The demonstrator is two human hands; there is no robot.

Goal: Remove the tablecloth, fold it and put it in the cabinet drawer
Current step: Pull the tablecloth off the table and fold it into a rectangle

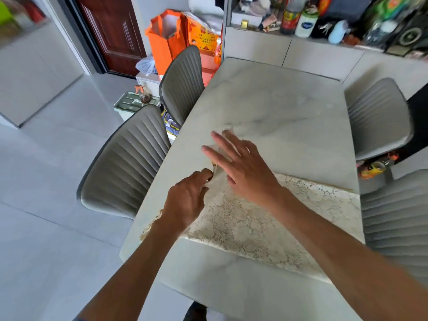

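Two bare forearms reach in from the bottom of the view toward a cream lace tablecloth that lies partly folded on the near end of the pale marble-patterned desk. It forms a broad band across the desk from the left edge toward the right edge, with a fringed corner showing at the near left.

At the far left part of the cloth, the left hand has its fingers curled, pinching the gold-trimmed edge of the fabric. Just beyond it, the right hand lies with fingers straight and spread, palm down over a raised, thin flap of the cloth, pressing or smoothing it; it grips nothing.

Judging from this, the cloth is already off most of the desk and the folding step is under way, with the drawer step not begun. The next move likely calls for flattening this flap, lining its edge up with the layer below, then doubling the band over again until it is compact enough to carry.

Grey ribbed chairs stand around the desk on both sides. Farther off, an orange paper bag sits beside the pale cabinet, whose shelf is crowded with bottles. Which drawer is meant I cannot tell.
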